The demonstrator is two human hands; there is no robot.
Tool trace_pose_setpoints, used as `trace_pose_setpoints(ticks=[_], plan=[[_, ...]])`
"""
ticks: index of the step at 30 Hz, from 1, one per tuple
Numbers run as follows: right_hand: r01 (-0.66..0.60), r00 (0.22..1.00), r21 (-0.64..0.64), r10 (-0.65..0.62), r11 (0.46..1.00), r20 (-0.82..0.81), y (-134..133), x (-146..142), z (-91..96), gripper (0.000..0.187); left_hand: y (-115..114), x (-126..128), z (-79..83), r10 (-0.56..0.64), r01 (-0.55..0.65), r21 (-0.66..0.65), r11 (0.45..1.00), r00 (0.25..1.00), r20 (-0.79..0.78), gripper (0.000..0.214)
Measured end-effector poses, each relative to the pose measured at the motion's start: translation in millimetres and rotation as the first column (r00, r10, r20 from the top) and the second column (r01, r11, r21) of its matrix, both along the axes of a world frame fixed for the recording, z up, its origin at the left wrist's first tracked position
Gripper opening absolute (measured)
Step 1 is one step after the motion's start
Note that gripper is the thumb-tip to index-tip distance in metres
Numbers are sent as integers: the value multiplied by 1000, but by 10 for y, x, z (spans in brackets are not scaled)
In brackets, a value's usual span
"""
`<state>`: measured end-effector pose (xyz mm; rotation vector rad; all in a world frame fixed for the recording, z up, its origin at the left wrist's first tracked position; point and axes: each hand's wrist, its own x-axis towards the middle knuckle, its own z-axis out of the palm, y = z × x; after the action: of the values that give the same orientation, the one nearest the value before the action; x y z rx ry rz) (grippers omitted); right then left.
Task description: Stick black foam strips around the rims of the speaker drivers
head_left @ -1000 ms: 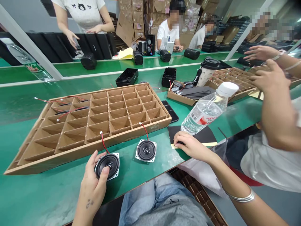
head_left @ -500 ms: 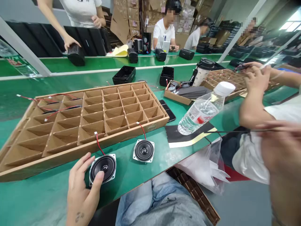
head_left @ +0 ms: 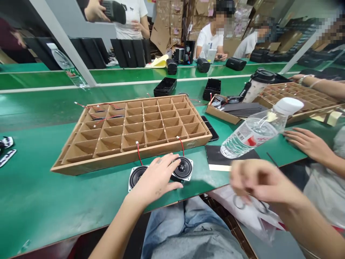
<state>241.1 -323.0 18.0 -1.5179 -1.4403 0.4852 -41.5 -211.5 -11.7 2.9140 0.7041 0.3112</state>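
My left hand (head_left: 159,176) reaches across one square black speaker (head_left: 136,177) and holds the left side of a second speaker (head_left: 183,167), fingers at its upper edge and thumb low beside it. Each speaker has a silver frame and a red lead with a white plug. My right hand (head_left: 260,180), smeared by motion, is closed on a thin black strip (head_left: 238,203) whose curled loops hang below the fingers. Behind the speakers lies a cardboard divider tray (head_left: 129,158); a few wired parts sit in its far left cells.
A tilted water bottle (head_left: 249,136) stands on a black sheet (head_left: 215,154) near my right hand. A phone (head_left: 211,129) lies beside the tray. A co-worker's hand (head_left: 309,144) rests at the right. Black housings (head_left: 165,86) and a parts box (head_left: 223,113) are farther back.
My left hand has gone from the left speaker to the right one. My right hand has come in leftward with the strip, now curled. The view has swung left.
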Motion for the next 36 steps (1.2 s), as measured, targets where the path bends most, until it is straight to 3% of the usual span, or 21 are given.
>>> trace_pose_setpoints(ticks=[1, 2, 3, 5, 11, 17, 26, 36], plan=[[-116, 993, -61, 116, 991, -7, 56, -219, -39, 28, 50, 50, 11, -20, 19, -19, 1000, 998, -51, 62], [-331, 944, -219, 321, 918, -78, 128, -402, -75, 22, 92, 92, 18, -41, 38, -38, 999, 996, -84, 63], [-403, 915, -285, 381, 870, -133, 207, -539, -106, 18, 125, 123, 21, -59, 53, -56, 997, 993, -105, 63], [-445, 896, -352, 409, 823, -175, 362, -681, -143, 14, 154, 155, 23, -67, 58, -75, 995, 991, -116, 63], [-354, 926, -476, 374, 805, -56, 613, -675, -93, 14, -51, 63, 3, -64, 57, -104, 993, 996, -68, 69], [-387, 868, -520, 491, 762, 73, 741, -848, -91, 15, -276, -46, -60, 57, -60, -128, 990, 998, -29, 76], [-421, 802, -562, 582, 712, 137, 902, -888, -137, 18, -237, -53, -70, 62, -65, -113, 991, 998, -29, 68], [-422, 746, -583, 631, 694, 212, 956, -916, -84, 19, -247, -90, -114, 58, -58, -92, 994, 998, -1, 69]])
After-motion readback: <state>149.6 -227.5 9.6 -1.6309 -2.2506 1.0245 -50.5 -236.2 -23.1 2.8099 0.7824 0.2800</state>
